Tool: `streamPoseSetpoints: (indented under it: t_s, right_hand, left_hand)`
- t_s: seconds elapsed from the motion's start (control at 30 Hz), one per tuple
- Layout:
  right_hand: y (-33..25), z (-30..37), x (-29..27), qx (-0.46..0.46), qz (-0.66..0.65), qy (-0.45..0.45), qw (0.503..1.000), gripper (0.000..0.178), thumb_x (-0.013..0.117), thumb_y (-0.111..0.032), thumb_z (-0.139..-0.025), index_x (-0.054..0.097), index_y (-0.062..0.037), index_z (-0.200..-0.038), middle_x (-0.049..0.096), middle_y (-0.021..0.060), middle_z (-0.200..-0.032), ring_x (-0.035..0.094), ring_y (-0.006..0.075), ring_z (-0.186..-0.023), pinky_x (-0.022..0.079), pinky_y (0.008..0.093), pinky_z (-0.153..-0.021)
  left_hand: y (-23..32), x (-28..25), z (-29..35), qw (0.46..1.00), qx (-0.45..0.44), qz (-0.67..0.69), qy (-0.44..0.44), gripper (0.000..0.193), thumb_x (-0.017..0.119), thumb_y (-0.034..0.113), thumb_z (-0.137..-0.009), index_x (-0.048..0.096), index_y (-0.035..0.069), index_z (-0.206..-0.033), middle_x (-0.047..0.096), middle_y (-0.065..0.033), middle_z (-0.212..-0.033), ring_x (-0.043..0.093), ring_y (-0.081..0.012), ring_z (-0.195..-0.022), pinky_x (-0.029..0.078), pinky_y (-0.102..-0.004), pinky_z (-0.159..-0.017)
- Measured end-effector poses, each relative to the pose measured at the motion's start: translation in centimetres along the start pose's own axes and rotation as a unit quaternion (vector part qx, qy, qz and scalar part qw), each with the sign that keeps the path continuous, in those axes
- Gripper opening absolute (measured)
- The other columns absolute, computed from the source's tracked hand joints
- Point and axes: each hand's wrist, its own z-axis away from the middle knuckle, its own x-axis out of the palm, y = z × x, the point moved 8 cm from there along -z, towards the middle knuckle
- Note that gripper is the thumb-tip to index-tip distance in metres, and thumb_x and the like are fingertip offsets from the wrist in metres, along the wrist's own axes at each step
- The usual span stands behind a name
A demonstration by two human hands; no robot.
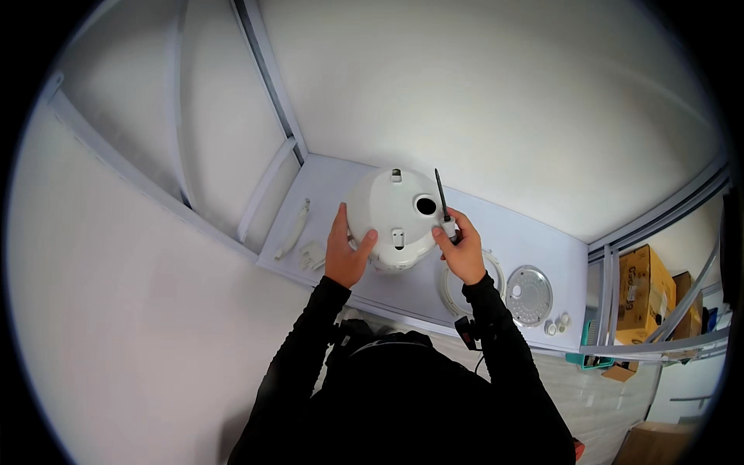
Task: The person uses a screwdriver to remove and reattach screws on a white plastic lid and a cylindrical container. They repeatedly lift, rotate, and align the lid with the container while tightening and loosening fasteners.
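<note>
A white, rounded appliance housing (384, 209) stands over the table between my two hands, its domed side up. Its surface has a dark round hole and two small rectangular slots. Along its left side my left hand (346, 254) grips the edge, thumb on top and fingers down the outside. At the right edge my right hand (465, 252) has its thumb against the housing. That hand also holds a screwdriver (440, 194), with the dark shaft pointing up and away. A white ring (452, 293) lies partly hidden behind my right hand and wrist.
The pale table (535, 229) carries a curved white handle-like strip (292, 232) and a small white part (312, 256) on the left. A perforated round plate (530, 296) and small round pieces (551, 327) lie right. Metal frame posts flank the table; cardboard boxes (645, 293) stand beyond.
</note>
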Motion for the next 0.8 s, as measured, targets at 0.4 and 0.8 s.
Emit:
streamPoseSetpoints:
  t_s: [0.4,0.8]
  right_hand:
    - [-0.1,0.1,0.1,0.007,0.003,-0.020,1.000,0.049,0.074,-0.018,-0.092,0.057,-0.0078,-0.137,0.059,0.0008,-0.063,0.053,0.0075,-0.049,0.043,0.0258,-0.048]
    - [0.7,-0.4,-0.1,-0.001,0.011,-0.032,0.999,0.051,0.078,-0.019,-0.091,0.059,-0.0065,-0.137,0.068,0.0084,-0.107,0.062,0.0118,-0.071,0.049,0.0260,-0.062]
  left_hand:
    - [0.4,-0.3,0.0,0.994,0.019,-0.107,0.026,0.088,0.072,0.036,-0.090,0.030,-0.007,-0.154,0.043,-0.0256,-0.146,0.049,-0.0376,-0.130,0.046,-0.0471,-0.106]
    - [-2.0,0.8,-0.2,0.996,0.066,-0.002,0.065,0.084,0.064,0.032,-0.094,0.021,-0.007,-0.156,0.034,-0.0237,-0.148,0.042,-0.0367,-0.135,0.034,-0.0453,-0.114]
